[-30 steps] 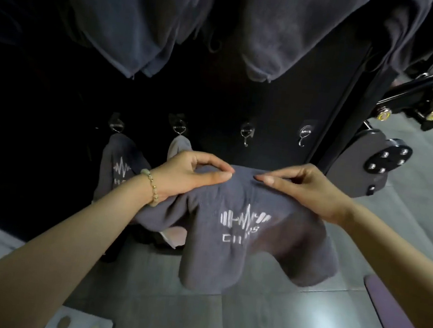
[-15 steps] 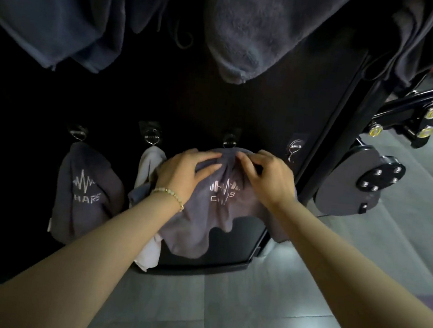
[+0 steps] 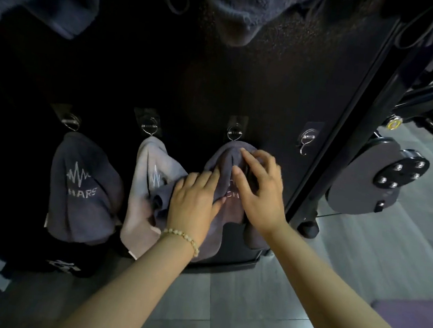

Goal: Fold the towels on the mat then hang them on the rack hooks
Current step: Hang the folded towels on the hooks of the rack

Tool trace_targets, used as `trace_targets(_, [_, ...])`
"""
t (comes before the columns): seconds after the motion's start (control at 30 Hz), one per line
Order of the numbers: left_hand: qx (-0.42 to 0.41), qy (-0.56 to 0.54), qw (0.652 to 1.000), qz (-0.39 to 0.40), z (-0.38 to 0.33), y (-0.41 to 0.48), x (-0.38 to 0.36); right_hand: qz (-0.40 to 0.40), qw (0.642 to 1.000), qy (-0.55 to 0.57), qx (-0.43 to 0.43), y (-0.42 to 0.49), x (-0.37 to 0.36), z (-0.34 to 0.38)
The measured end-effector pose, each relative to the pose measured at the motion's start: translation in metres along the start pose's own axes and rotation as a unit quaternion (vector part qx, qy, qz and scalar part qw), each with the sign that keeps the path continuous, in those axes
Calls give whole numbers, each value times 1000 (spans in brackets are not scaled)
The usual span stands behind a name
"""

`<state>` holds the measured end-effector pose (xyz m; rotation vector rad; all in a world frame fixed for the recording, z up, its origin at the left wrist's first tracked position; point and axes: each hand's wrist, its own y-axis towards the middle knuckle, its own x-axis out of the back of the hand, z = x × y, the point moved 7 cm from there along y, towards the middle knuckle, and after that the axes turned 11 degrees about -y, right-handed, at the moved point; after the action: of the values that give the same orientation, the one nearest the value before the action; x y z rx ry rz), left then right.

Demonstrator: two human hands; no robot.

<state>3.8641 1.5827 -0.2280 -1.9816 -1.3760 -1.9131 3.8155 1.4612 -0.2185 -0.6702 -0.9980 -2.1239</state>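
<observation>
A grey towel (image 3: pixel 226 159) is hung from the 3rd hook (image 3: pixel 234 134) in a row of 4 on the black rack panel (image 3: pixel 272 84). Its top is bunched just under the hook's ring and the rest is draped down against the panel.

The left hand (image 3: pixel 195 199) is laid against the towel's left side, with the fingers nearly straight and pressed on a fold. Whether the thumb pinches any cloth cannot be told. The right hand (image 3: pixel 260 192) is spread over the towel's upper right part, with the fingers slightly bent and the fingertips touching the cloth near its top. Nothing is gripped by it. A beaded bracelet (image 3: pixel 183 236) is worn on the left wrist.

Just to the left, a pale towel (image 3: pixel 147 172) is hung from the 2nd hook (image 3: pixel 149 127) and is overlapped by the grey towel's bunched left edge. Further left, a dark towel (image 3: pixel 83 203) with a white waveform logo is hung from the 1st hook (image 3: pixel 71 122). The 4th hook (image 3: pixel 307 141) is seen on the panel to the right of the hands.

Dark cloths (image 3: pixel 240 6) are draped above the hooks. A bolted machine plate (image 3: pixel 363 184) is seen at the right. A corner of the purple mat (image 3: pixel 413 315) is seen on the grey floor (image 3: pixel 235 307) at lower right.
</observation>
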Motion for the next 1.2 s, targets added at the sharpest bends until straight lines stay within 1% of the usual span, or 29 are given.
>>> trace_targets(0.07, [29, -71, 997, 7, 2, -11, -6, 30, 996, 89, -12, -9, -9, -7])
trace_targets(0.1, [54, -107, 992, 25, 3, -15, -9, 52, 990, 131, -27, -14, -14, -12])
trace_targets(0.2, [128, -201, 967, 94, 6, -20, -18, 130, 950, 264, -100, -29, -28, -23])
trace_targets(0.3, [179, -276, 937, 118, 11, -17, -19, 157, 918, 334, -141, -33, -25, -18])
trace_targets(0.33, [183, -299, 929, 121, 11, -17, -18, 170, 911, 345, -150, -34, -24, -18])
trace_targets(0.4, [179, -354, 910, 121, 9, -22, -17, 195, 913, 328, -145, -37, -21, -17])
trace_targets(0.5, [201, -446, 864, 116, 10, -38, -9, 212, 917, 315, -124, -44, -13, -9])
trace_targets(0.57, [229, -484, 831, 151, 7, -52, -10, 223, 914, 320, -114, -49, -10, -6])
trace_targets(0.63, [249, -503, 808, 178, 5, -61, -15, 225, 919, 307, -106, -49, -10, -8])
trace_targets(0.67, [247, -503, 808, 185, 5, -63, -19, 221, 925, 289, -107, -49, -12, -11])
trace_targets(0.7, [239, -491, 817, 184, 7, -62, -23, 214, 932, 270, -110, -48, -14, -14])
trace_targets(0.8, [207, -412, 871, 171, 22, -53, -37, 178, 948, 243, -105, -40, -24, -17])
trace_targets(0.9, [187, -348, 902, 173, 37, -40, -46, 160, 957, 219, -103, -29, -34, -17])
trace_targets(0.97, [174, -325, 914, 168, 43, -37, -49, 153, 963, 197, -105, -25, -37, -21])
trace_targets(1.0, [171, -324, 918, 150, 42, -39, -46, 149, 965, 188, -106, -26, -37, -24])
trace_targets(1.03, [168, -324, 924, 113, 40, -45, -40, 147, 966, 184, -109, -29, -36, -28])
trace_targets(1.1, [151, -325, 934, 9, 31, -62, -20, 152, 965, 172, -126, -40, -29, -41])
trace_targets(1.13, [126, -323, 937, -33, 20, -70, -10, 150, 966, 154, -142, -48, -20, -53])
trace_targets(1.17, [96, -322, 941, -51, 6, -75, -4, 140, 970, 123, -155, -57, -7, -68])
trace_targets(1.2, [65, -324, 943, -45, -11, -79, -3, 125, 976, 78, -162, -67, 11, -85])
